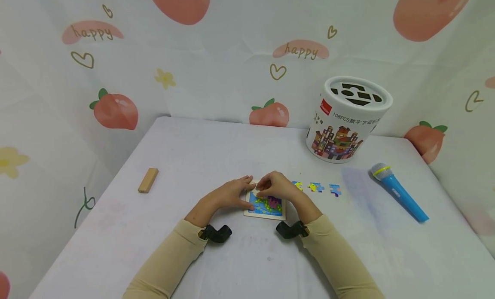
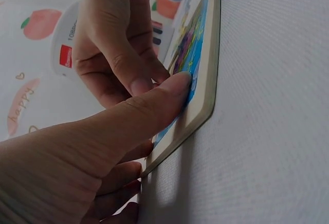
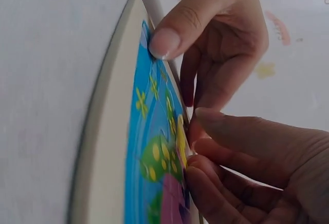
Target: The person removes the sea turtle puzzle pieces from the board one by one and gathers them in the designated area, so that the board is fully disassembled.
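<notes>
A small jigsaw puzzle in a pale wooden frame [image 1: 267, 217] lies on the table, its picture blue with green and purple shapes. My left hand [image 1: 231, 193] holds its left side, thumb pressing on the blue picture and fingers bent along the frame's edge. Over the upper part of the puzzle, my right hand [image 1: 277, 186] pinches a puzzle piece, mostly hidden by the fingertips. A yellow edge of the piece [image 3: 181, 141] shows in the right wrist view, close over the picture. Three loose puzzle pieces [image 1: 316, 187] lie in a row right of the frame.
A white tub [image 1: 340, 118] with a slotted lid stands at the back right. Near the right edge lies a blue toy microphone [image 1: 404, 198]. A wooden block [image 1: 148, 180] sits at the left. Behind the table hangs a peach-print cloth [image 1: 216, 67].
</notes>
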Demonstrator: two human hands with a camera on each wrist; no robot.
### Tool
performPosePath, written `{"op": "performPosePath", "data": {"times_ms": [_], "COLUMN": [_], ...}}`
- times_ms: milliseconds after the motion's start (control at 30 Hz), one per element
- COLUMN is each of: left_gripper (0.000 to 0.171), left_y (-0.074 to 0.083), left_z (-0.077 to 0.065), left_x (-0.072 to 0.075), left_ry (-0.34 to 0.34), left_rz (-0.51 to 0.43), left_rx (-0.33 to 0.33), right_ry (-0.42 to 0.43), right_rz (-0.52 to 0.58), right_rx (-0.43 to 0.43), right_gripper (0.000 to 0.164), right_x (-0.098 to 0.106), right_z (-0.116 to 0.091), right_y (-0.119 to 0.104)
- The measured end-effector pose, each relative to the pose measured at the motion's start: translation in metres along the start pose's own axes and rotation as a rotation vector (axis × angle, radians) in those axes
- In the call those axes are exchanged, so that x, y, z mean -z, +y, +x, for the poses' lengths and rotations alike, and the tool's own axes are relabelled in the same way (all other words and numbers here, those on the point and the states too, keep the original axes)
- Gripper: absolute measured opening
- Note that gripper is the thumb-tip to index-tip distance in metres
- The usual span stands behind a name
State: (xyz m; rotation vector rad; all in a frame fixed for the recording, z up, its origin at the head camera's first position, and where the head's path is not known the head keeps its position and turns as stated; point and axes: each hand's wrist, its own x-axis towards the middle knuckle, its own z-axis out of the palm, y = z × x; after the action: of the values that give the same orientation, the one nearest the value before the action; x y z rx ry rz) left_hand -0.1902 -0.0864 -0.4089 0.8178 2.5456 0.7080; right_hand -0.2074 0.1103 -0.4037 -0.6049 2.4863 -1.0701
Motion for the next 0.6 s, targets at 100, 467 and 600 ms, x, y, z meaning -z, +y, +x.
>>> {"op": "performPosePath", "data": {"times_ms": [100,467,600], "left_gripper": [0.074,0.073,0.072], "left_y": [0.0003,-0.001,-0.0016], "left_z": [-0.0001,0.0019,0.0015], "left_x": [-0.0001,-0.0012,-0.0016], "left_ry": [-0.006,-0.004,-0.003], "left_rz": [0.011,0.025,0.026], "left_rx": [0.003,0.001,0.002], "right_ry": [-0.009,-0.005,-0.007], "right_rz": [-0.001,-0.02,-0.02], "right_rx": [-0.025,-0.002,-0.013], "right_gripper": [0.016,0.009,0.008], "right_x": [-0.0017,-0.004,-0.0049], "right_z": [-0.0007,-0.0042,-0.0043], "right_y": [-0.0016,-0.0032,-0.0036]}}
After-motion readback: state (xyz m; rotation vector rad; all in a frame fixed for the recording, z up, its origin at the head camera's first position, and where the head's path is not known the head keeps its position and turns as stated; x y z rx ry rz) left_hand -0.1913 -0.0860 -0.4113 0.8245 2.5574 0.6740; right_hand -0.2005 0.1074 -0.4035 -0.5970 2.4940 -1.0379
